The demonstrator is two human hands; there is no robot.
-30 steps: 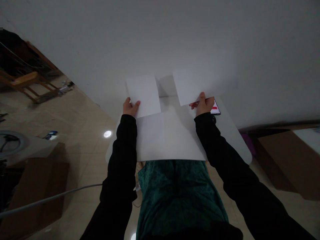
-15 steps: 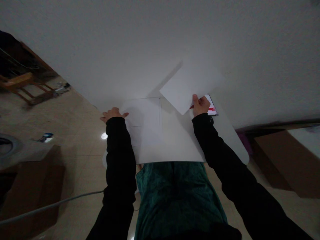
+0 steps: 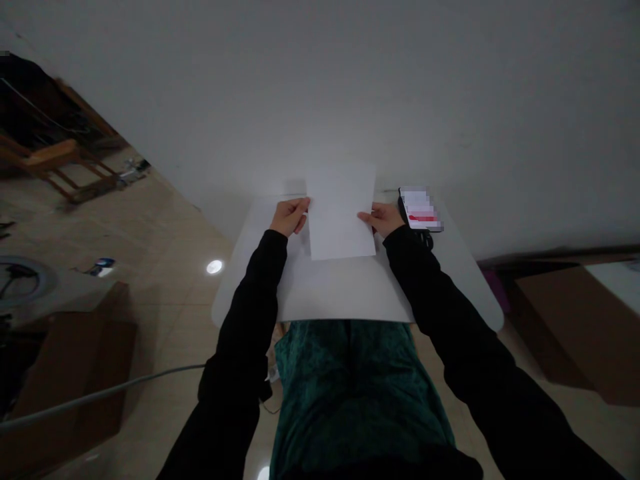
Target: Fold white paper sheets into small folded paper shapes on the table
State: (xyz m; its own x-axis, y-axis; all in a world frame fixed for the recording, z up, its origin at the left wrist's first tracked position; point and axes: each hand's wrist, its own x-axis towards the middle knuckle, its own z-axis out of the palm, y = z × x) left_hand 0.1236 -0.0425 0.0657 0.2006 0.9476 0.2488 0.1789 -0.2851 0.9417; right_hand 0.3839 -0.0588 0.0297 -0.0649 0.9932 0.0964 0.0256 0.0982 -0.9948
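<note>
A white sheet of paper (image 3: 341,217) is held up roughly upright over the white table (image 3: 345,297). My left hand (image 3: 290,215) pinches its left edge, fingers closed. On the opposite edge, my right hand (image 3: 384,219) grips it with the thumb on the near face and the other fingers behind. Paler paper seems to lie on the tabletop under and left of the held sheet, but its outline is faint. Just right of my right hand lies a phone (image 3: 421,209) with a lit screen, partly pixelated.
A pale wall (image 3: 320,87) rises behind the table. Cardboard boxes stand to the left (image 3: 90,353) and right (image 3: 575,320). A wooden chair (image 3: 60,157) is at the far left. A grey cable (image 3: 115,393) crosses the lower left.
The sheet has moved left and straightened from its tilt. My left hand has left the table's left side and taken hold of the sheet's left edge. The phone is now uncovered.
</note>
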